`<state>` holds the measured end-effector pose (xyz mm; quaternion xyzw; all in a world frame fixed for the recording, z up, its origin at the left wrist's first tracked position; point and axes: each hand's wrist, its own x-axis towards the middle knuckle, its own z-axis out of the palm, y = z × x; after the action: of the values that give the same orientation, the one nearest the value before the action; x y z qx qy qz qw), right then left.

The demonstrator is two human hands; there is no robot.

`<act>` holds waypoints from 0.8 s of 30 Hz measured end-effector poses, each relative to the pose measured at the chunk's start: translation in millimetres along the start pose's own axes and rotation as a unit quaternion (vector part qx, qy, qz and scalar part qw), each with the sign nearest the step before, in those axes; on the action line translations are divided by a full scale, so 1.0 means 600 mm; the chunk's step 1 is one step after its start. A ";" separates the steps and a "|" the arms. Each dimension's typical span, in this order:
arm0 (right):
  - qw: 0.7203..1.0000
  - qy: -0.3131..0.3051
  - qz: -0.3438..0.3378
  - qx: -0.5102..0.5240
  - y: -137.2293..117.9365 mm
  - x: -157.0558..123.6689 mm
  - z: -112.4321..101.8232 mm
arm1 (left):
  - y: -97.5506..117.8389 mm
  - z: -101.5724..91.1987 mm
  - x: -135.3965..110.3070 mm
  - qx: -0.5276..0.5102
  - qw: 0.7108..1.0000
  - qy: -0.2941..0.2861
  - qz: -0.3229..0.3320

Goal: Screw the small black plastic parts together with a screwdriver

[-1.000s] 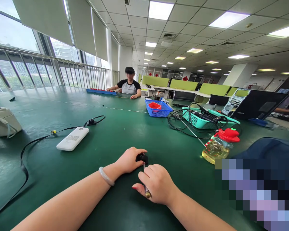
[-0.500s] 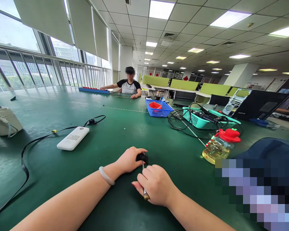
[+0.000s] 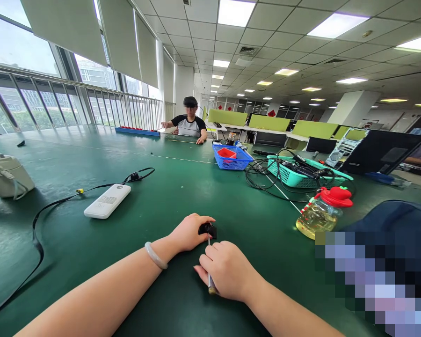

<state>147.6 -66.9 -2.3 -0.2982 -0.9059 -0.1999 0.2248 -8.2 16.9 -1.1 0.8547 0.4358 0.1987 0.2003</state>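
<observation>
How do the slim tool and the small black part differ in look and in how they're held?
The slim tool is long and narrow, while the small black part is short and compact. The tool has a metallic-looking shaft and brownish end; the part looks mostly black. The right hand grips the tool; the left hand holds the part. Both are handheld, close together.

At our left hand (image 3: 190, 232) we see a small, black, boxy part (image 3: 212, 231); in our right hand (image 3: 228, 269), a slim silver metal tool (image 3: 211, 282) with a brownish-gold end (image 3: 212, 291). Left of our left hand, a white rounded plastic block (image 3: 107, 202) bears grey print (image 3: 109, 199); right of our right hand, a clear round jar (image 3: 323, 216) shows yellow liquid (image 3: 313, 226) beneath a red lid (image 3: 336, 196).
</observation>
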 end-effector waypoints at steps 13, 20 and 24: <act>0.999 0.042 0.010 0.006 0.003 0.000 -0.001 | 0.000 -0.001 -0.001 -0.010 1.000 0.005 0.007; 0.999 0.040 0.016 0.007 0.003 0.000 -0.002 | -0.002 0.001 -0.001 -0.020 1.000 0.009 -0.008; 0.999 0.042 0.014 0.009 0.005 0.001 -0.003 | -0.002 0.001 0.000 -0.017 1.000 0.007 -0.006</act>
<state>149.2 -65.3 0.1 -0.3000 -0.8932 -0.2008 0.2679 -8.5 17.4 -2.4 0.8470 0.4391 0.2106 0.2131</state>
